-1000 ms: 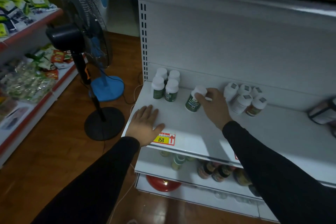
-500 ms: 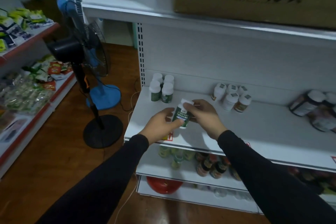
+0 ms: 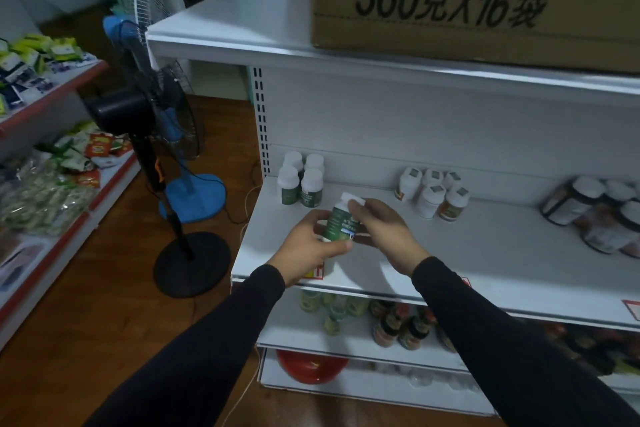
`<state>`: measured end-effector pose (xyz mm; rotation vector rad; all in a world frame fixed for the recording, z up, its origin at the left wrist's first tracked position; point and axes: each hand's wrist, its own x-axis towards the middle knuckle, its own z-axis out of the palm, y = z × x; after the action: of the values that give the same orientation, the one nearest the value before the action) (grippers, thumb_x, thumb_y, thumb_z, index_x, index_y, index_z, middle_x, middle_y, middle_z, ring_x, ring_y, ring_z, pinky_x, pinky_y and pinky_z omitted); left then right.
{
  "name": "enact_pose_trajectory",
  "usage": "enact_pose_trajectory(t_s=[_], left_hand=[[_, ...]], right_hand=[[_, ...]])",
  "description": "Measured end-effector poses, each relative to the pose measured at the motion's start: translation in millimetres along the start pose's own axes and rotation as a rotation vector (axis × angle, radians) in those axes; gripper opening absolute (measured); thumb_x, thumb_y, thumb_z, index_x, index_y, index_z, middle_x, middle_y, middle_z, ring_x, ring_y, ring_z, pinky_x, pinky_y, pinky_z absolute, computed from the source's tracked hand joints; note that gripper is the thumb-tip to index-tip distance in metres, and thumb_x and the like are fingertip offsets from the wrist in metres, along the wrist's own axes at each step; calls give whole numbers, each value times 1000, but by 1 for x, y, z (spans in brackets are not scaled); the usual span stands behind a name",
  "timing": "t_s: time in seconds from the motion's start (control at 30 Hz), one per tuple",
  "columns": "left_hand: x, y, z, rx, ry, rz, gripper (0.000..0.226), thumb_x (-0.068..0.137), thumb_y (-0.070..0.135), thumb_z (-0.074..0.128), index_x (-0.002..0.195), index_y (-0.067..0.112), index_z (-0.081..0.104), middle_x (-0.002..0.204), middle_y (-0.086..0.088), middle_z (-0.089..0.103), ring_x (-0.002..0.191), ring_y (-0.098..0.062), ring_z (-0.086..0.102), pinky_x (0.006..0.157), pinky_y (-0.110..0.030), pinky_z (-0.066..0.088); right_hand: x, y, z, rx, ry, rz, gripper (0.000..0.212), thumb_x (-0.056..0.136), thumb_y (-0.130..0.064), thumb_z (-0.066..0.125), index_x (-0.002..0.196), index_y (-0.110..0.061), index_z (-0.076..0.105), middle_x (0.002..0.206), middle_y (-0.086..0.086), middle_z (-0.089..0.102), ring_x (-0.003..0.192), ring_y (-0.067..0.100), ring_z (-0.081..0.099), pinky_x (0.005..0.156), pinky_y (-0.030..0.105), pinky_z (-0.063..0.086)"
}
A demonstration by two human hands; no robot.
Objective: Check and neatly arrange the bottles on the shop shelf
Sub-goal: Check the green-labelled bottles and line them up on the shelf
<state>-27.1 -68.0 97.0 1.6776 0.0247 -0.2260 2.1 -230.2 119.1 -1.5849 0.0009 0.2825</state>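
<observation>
Bottle [image 3: 341, 222], green label, white cap, tilted

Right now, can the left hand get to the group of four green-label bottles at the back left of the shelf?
Probably yes, once freed. The left hand grips the green bottle together with the right hand; the bare shelf leading to the four bottles looks unobstructed.
</observation>
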Motion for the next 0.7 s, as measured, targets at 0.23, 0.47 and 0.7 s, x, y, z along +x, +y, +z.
enact_pose_trajectory(t_s=[0.23, 0.47, 0.7], left_hand=[[1, 1, -8, -9, -32, 17, 63, 77, 21, 82, 132, 19, 49, 113, -7, 66, 104, -22, 65, 90, -33, 56], [-3, 1, -11, -115, -52, -1, 41, 85, 4, 72, 121, 17, 57, 113, -13, 68, 103, -24, 67, 91, -34, 56], [-3, 2, -8, 10, 56, 60, 61, 73, 6, 83, 125, 17, 53, 109, -5, 64, 94, -14, 64, 77, -19, 54]], right_hand=[[3, -5, 7, 108, -85, -6, 29, 93, -21, 66, 117, -3, 65, 109, 12, 73, 100, 27, 71, 85, 30, 57], [4, -2, 9, 162, -83, 47, 18, 99, -18, 54, 110, -8, 64, 104, 10, 72, 96, 23, 69, 81, 28, 55], [2, -1, 11, 80, -115, 7, 31, 95, -23, 63, 121, -7, 62, 116, 10, 72, 108, 26, 69, 96, 37, 54]])
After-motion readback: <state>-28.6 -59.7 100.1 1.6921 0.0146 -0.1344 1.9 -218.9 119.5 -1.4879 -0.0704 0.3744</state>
